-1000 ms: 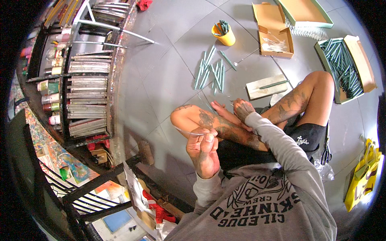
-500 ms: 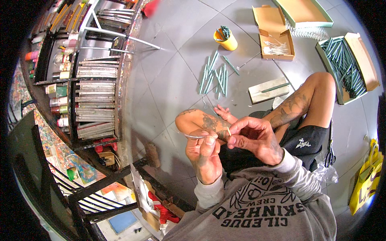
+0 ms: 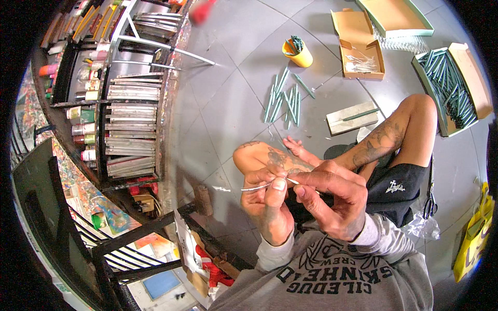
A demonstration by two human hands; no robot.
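My left hand (image 3: pixel 271 207) pinches a thin white strand (image 3: pixel 250 188) between thumb and forefinger, its loose end trailing out to the left. Close against it, my right hand (image 3: pixel 333 201) is closed in a pinch on a small pale, thin stick-like piece (image 3: pixel 292 181). The tips of both hands meet above my crossed legs, and the fingers hide where strand and piece come together. Beyond my knees, several dark green pen-like sticks (image 3: pixel 292 106) lie loose on the floor. A grey-white block (image 3: pixel 345 116) with one green stick on it lies to their right.
A yellow cup (image 3: pixel 301 56) holds more sticks. A small cardboard box (image 3: pixel 348 46) contains white strands, and a green-edged box (image 3: pixel 441 111) is full of sticks. Scissors (image 3: pixel 429 205) and a yellow bag (image 3: pixel 473 233) lie at right. A crowded shelf rack (image 3: pixel 101 111) stands left.
My right hand has moved left, bringing the pale piece up to the strand at my left fingertips. The strand's loose end now reaches farther left. The whole view has shifted slightly.
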